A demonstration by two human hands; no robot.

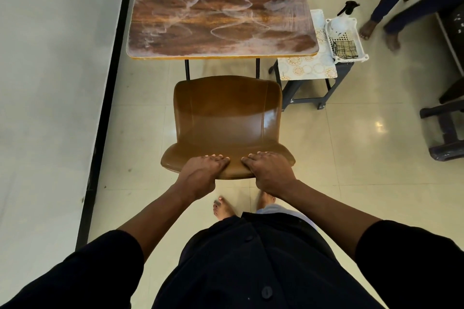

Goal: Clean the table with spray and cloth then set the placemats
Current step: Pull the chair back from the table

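Smeared desk [221, 7] awaits cleaning; your left grip [200, 173] and right grip [270, 170] clamp the chair [226, 113]. Clear it, then fetch the spray [340, 20] beside the desk.

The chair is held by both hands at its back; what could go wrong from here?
1. Both hands, left and right, grip the chair; pulled back, it may hit the bare feet right behind.
2. Swung right, it might bump the stool and tip the basket holding the spray bottle and cloth.
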